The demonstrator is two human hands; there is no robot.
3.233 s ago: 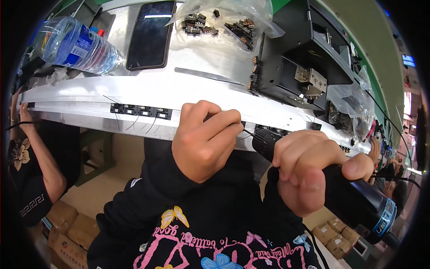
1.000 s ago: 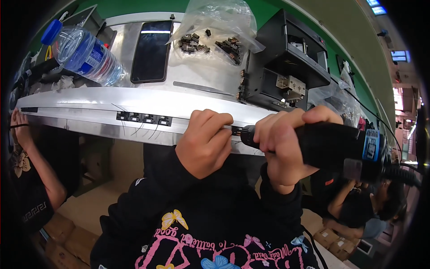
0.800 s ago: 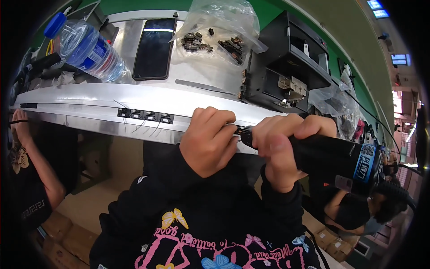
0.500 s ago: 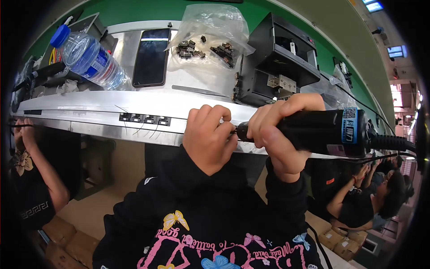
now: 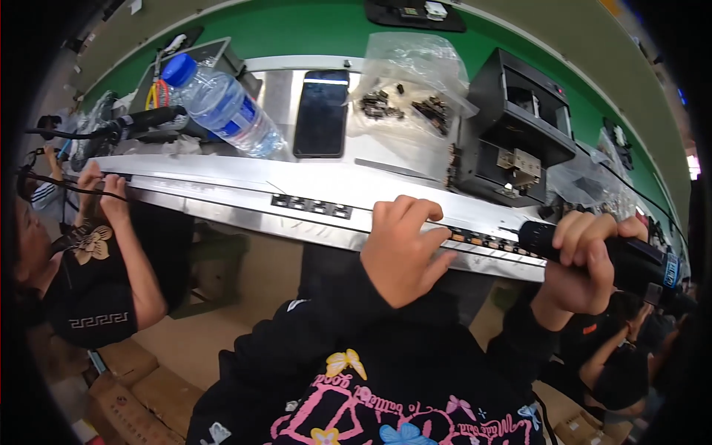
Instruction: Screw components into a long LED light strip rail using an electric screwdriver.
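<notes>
Several things crowd the bench (image 5: pixel 374 153) beyond the hands: a bottle (image 5: pixel 231 111), a phone (image 5: pixel 320 117), a clear bag (image 5: pixel 415 55) with small parts (image 5: pixel 380 106), and a black machine (image 5: pixel 486 137). Four blocks (image 5: pixel 310 206) sit on the rail (image 5: pixel 222 197) left of the left hand (image 5: pixel 406 251); a co-worker's hand (image 5: pixel 114 199) is near its far end. The left hand covers the rail beside another row (image 5: pixel 482 240), thumb spread from fingers; whether it pinches anything, I cannot tell. The right hand (image 5: pixel 582 259), well apart, wraps around the driver (image 5: pixel 638 265), whose nose hides that row's right end. The driver lies right of the left hand, nose pointing left and slightly up, its long axis slanting down rightward. The row runs along the rail, dipping rightward.
</notes>
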